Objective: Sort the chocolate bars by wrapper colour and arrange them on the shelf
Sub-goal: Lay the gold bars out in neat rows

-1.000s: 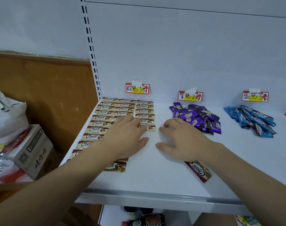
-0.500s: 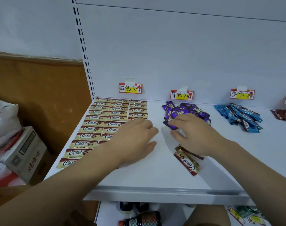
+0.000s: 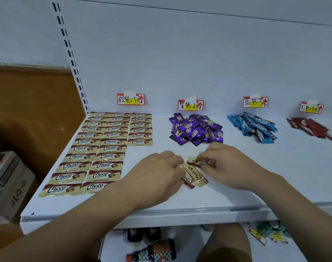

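With both hands, left hand and right hand, pinching the loose gold bars, peel one off singly (wrappers overlap) and lay it flat in the short right column.

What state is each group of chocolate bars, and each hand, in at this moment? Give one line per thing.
gold bars: flat in neat rows, third column short
purple bars: loose heap
blue bars: loose heap
red bars: loose heap, partly out of view
loose gold bars: small bunch between the hands
left hand: fingers on the bunch
right hand: pinching one bar
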A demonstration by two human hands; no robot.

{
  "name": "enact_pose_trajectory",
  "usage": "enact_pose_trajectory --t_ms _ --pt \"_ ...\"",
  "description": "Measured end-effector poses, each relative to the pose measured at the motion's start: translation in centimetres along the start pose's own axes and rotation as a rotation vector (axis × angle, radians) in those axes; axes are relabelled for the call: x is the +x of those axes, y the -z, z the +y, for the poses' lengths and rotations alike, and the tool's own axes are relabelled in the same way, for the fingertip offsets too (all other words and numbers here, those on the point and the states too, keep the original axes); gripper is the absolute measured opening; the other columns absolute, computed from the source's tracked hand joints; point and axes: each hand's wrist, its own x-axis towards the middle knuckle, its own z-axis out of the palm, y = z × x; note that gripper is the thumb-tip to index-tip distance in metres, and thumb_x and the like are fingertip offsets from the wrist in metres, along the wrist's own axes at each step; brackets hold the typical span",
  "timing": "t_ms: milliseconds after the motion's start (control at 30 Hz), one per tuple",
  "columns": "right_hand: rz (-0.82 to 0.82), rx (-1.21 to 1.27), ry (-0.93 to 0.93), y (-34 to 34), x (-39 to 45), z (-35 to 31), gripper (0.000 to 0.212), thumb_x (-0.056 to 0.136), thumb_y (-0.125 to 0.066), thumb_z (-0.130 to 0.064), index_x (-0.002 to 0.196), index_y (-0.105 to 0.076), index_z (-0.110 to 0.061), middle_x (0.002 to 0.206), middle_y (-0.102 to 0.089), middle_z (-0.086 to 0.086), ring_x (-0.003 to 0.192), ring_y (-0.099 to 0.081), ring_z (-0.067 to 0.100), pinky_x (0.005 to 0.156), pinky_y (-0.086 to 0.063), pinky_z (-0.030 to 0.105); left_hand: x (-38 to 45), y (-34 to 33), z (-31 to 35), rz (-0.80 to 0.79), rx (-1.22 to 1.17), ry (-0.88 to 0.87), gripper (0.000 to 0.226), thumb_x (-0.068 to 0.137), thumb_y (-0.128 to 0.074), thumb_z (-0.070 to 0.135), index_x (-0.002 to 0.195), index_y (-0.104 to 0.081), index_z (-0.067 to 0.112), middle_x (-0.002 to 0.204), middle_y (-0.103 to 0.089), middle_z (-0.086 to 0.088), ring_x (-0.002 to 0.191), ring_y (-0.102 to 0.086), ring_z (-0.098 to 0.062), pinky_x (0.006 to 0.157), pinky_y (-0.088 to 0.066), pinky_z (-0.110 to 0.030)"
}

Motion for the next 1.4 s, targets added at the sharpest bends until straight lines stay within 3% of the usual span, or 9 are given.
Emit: enact_pose_trajectory --t_ms 200,400,667,800,900,1033,1133,1267,1400 --pt "-0.071 0.031 -0.162 0.5 1.4 -0.7 0.028 0.093 -0.069 -0.032 0.120 -0.073 -0.030 0.093 -0.056 -0.017 0.086 -0.054 0.000 0.085 -0.050 0.028 -0.6 1.1 -0.9 -0.069 0.001 0.088 0.058 0.101 -0.020 0.048 0.121 -0.069 0.026 0.115 -0.066 0.006 0.108 -0.059 -0.022 0.090 -0.051 -0.042" --pt "-0.210 0.151 -0.294 2.1 3.2 -1.6 0.022 0.083 -0.077 -0.023 0.100 -0.069 -0.032 0.094 -0.066 -0.015 0.089 -0.063 0.003 0.070 -0.049 0.021 -0.3 1.9 -2.0 -0.071 -0.131 0.188 0.033 0.106 -0.050 0.042 0.132 -0.064 0.029 0.121 -0.060 0.008 0.112 -0.054 -0.017 0.093 -0.049 -0.038" --pt "-0.076 0.294 -0.218 1.9 4.0 -3.1 0.044 0.092 -0.059 -0.008 0.124 -0.058 -0.038 0.080 -0.074 -0.008 0.073 -0.067 0.002 0.069 -0.053 0.027 -1.1 2.7 -3.1 -0.126 -0.078 0.322 0.032 0.101 -0.053 0.053 0.114 -0.067 0.027 0.101 -0.062 0.004 0.097 -0.058 -0.019 0.082 -0.053 -0.036" --pt "0.037 0.455 -0.287 0.5 5.2 -4.6 0.030 0.093 -0.060 -0.012 0.114 -0.061 -0.033 0.080 -0.075 -0.003 0.071 -0.070 0.013 0.074 -0.055 0.034 -1.1 3.0 -2.7 -0.140 -0.050 0.401 0.044 0.101 -0.048 0.061 0.087 -0.062 0.022 0.083 -0.061 0.003 0.080 -0.056 -0.020 0.068 -0.049 -0.035" --pt "0.029 0.385 -0.324 -0.6 5.6 -5.0 0.017 0.094 -0.064 -0.022 0.106 -0.065 -0.034 0.088 -0.073 -0.006 0.077 -0.069 0.013 0.072 -0.057 0.033 -1.4 2.8 -2.6 -0.092 -0.117 0.313 0.040 0.107 -0.045 0.047 0.082 -0.061 0.019 0.081 -0.058 0.002 0.078 -0.054 -0.022 0.073 -0.052 -0.041" --pt "0.082 0.058 -0.206 -1.1 5.2 -4.5 0.017 0.098 -0.060 -0.023 0.109 -0.070 -0.032 0.102 -0.069 -0.009 0.095 -0.064 0.012 0.079 -0.056 0.032 -1.8 2.1 -4.1 0.026 -0.116 0.190 0.028 0.108 -0.045 0.025 0.128 -0.066 0.025 0.123 -0.062 0.006 0.115 -0.056 -0.018 0.094 -0.051 -0.040" --pt "0.083 0.014 0.073 -0.9 4.6 -3.5 0.027 0.101 -0.057 -0.015 0.114 -0.077 -0.027 0.114 -0.069 -0.011 0.107 -0.060 0.010 0.094 -0.052 0.032 -1.6 1.5 -4.5 -0.041 -0.069 0.077 0.037 0.106 -0.047 0.016 0.140 -0.060 0.023 0.141 -0.059 0.005 0.131 -0.050 -0.017 0.108 -0.045 -0.039" --pt "-0.038 -0.063 0.205 -1.1 4.1 -2.5 0.037 0.106 -0.049 -0.018 0.134 -0.070 -0.029 0.136 -0.063 -0.017 0.128 -0.049 0.009 0.108 -0.045 0.031 -1.7 1.3 -4.5 -0.073 0.107 0.084 0.038 0.108 -0.039 0.029 0.139 -0.061 0.027 0.129 -0.065 0.005 0.120 -0.056 -0.020 0.104 -0.046 -0.042" --pt "0.015 -0.138 0.173 -1.6 4.5 -2.5 0.038 0.105 -0.048 -0.018 0.136 -0.068 -0.026 0.126 -0.060 -0.009 0.117 -0.048 0.017 0.094 -0.051 0.038 -2.2 1.5 -3.9 -0.019 0.212 0.162 0.037 0.108 -0.037 0.031 0.120 -0.072 0.024 0.106 -0.067 0.003 0.100 -0.056 -0.022 0.090 -0.050 -0.042"
